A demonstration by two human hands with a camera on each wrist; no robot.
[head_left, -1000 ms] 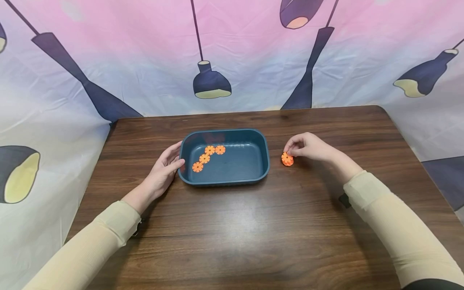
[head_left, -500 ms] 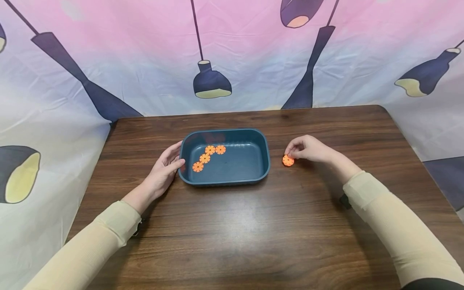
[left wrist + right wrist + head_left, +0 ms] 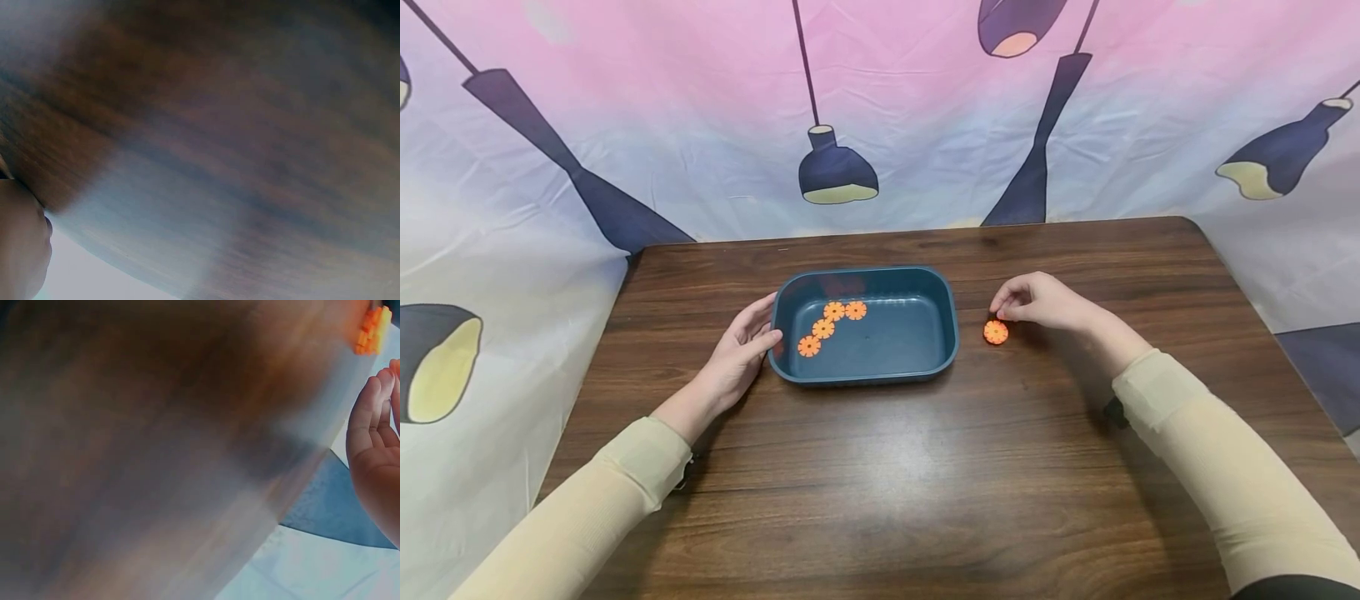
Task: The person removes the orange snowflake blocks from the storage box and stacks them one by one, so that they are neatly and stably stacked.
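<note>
- One orange stack (image 3: 996, 333) lies on the table (image 3: 880, 525), just nearer us than our right hand (image 3: 1039, 300), whose grip we cannot tell.
- Our left hand (image 3: 739, 354), farther off, grips the tray (image 3: 887, 346).

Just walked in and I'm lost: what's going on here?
A person's left hand grips the left end of a blue tray, where four orange discs lie in a bent row. The right hand is at a small orange stack on the wooden table, right of the tray. Whether it pinches anything is unclear.
</note>
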